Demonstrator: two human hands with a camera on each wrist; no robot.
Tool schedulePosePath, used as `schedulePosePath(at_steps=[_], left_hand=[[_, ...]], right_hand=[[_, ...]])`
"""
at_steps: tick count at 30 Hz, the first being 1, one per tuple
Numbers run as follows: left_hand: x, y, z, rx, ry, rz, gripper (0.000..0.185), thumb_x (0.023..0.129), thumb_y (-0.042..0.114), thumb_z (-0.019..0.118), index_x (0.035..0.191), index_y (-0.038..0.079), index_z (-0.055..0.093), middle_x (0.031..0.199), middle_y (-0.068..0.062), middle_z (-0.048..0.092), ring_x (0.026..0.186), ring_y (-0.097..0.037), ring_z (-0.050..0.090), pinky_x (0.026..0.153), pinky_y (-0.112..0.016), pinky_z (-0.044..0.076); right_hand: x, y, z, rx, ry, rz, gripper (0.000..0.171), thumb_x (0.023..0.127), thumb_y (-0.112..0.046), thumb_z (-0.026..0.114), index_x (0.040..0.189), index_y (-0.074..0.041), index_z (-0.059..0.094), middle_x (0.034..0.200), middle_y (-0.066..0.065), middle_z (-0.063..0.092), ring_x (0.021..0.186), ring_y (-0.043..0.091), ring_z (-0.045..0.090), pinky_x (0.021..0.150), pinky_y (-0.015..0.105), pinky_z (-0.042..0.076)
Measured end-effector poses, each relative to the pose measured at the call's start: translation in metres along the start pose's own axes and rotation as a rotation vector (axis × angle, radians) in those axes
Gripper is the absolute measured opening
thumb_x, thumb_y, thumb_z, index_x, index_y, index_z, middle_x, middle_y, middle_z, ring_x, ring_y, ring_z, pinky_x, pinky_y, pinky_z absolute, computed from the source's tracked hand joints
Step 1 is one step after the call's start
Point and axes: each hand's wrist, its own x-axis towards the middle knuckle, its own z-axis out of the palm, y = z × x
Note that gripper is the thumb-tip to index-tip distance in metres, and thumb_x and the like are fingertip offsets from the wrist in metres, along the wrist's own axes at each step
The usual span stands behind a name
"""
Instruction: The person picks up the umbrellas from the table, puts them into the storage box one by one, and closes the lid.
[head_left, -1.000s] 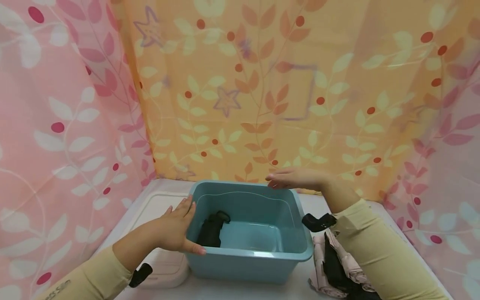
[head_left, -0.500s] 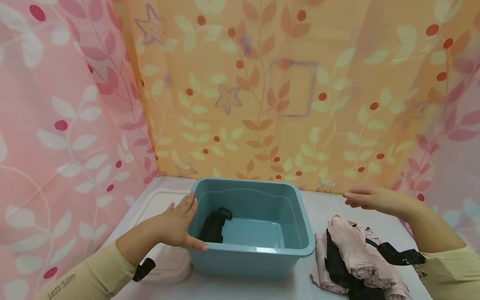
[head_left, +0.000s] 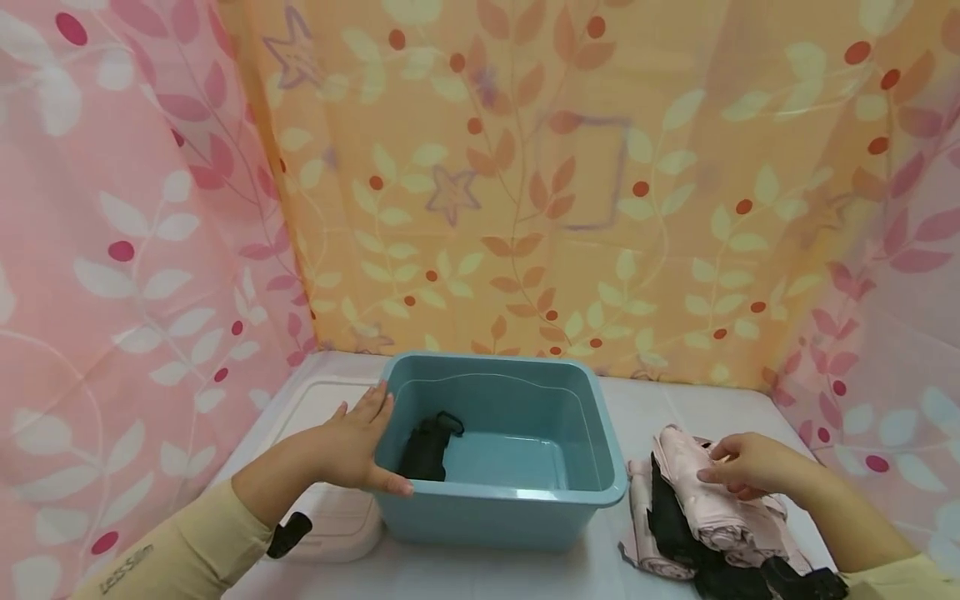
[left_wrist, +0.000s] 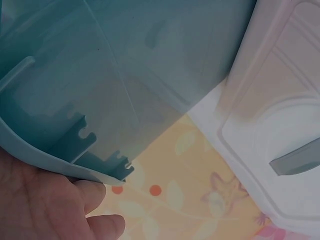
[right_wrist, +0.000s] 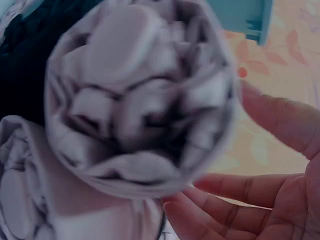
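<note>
**Right hand drops onto the pink bundle beside the bin**

Since half a second ago the right hand (head_left: 738,467) has come down from hovering over the far right of the table and now sits on the pink bundle (head_left: 705,508). The left hand (head_left: 352,446) has not shifted; its straight fingers lie along the left wall of the bin (head_left: 517,508) and the thumb runs along the near rim, steadying rather than gripping.

The step in hand looks like taking hold of the next piece to go into the bin. The right fingers curl over the top of the bundle, but the right wrist view shows them spread beside the rolled end (right_wrist: 135,100), so I cannot tell whether they have closed on it. The next move likely calls for a firm grip round the roll, then a lift clear of the bin's right rim.

A black item (head_left: 426,454) lies at the left of the bin floor; what it is stays unclear. Black fabric (head_left: 671,525) sits under the bundle, partly cut off by the near edge. A white lid (left_wrist: 280,115) lies left of the bin, mostly behind the left arm. The right wrist view is blurred.
</note>
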Motion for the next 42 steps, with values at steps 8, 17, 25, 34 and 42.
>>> schedulePosePath(at_steps=[8, 17, 25, 34, 42], left_hand=[[0.001, 0.001, -0.001, -0.010, 0.006, 0.001, 0.128, 0.060, 0.079, 0.055, 0.145, -0.004, 0.008, 0.152, -0.018, -0.007, 0.139, -0.034, -0.003, 0.105, -0.060, 0.006], [-0.001, 0.001, -0.001, 0.003, 0.012, -0.011, 0.129, 0.059, 0.081, 0.053, 0.145, -0.002, 0.007, 0.152, -0.017, -0.007, 0.139, -0.033, -0.003, 0.105, -0.060, 0.006], [0.000, 0.001, -0.002, -0.002, 0.009, -0.002, 0.128, 0.059, 0.081, 0.053, 0.145, -0.003, 0.007, 0.152, -0.018, -0.006, 0.139, -0.033, -0.003, 0.105, -0.060, 0.006], [0.003, -0.001, 0.001, 0.014, 0.012, -0.010, 0.130, 0.057, 0.082, 0.053, 0.145, -0.001, 0.008, 0.152, -0.016, -0.006, 0.139, -0.031, -0.003, 0.105, -0.059, 0.007], [0.002, 0.000, 0.000, 0.008, 0.000, -0.011, 0.129, 0.058, 0.082, 0.052, 0.145, -0.001, 0.007, 0.152, -0.016, -0.007, 0.139, -0.032, -0.004, 0.105, -0.059, 0.005]], right_hand=[[0.008, 0.007, 0.012, -0.019, 0.023, 0.030, 0.051, 0.076, -0.037, 0.072, 0.097, 0.004, 0.052, 0.075, 0.007, 0.051, 0.063, 0.017, 0.052, 0.054, 0.032, 0.050], [0.012, 0.004, 0.015, -0.041, 0.087, 0.045, 0.046, 0.068, -0.039, 0.078, 0.076, -0.003, 0.050, 0.060, 0.003, 0.044, 0.048, 0.012, 0.041, 0.044, 0.024, 0.038], [0.011, 0.004, 0.019, -0.055, 0.099, 0.029, 0.043, 0.070, -0.035, 0.076, 0.073, -0.001, 0.049, 0.064, 0.003, 0.045, 0.054, 0.015, 0.046, 0.047, 0.027, 0.040], [0.010, 0.001, 0.021, -0.074, 0.074, 0.024, 0.044, 0.072, -0.035, 0.073, 0.078, 0.002, 0.051, 0.073, 0.007, 0.053, 0.065, 0.017, 0.053, 0.055, 0.030, 0.045], [0.010, -0.001, 0.022, -0.074, 0.087, 0.018, 0.041, 0.072, -0.033, 0.073, 0.073, 0.000, 0.049, 0.069, 0.006, 0.051, 0.060, 0.017, 0.052, 0.052, 0.030, 0.044]])
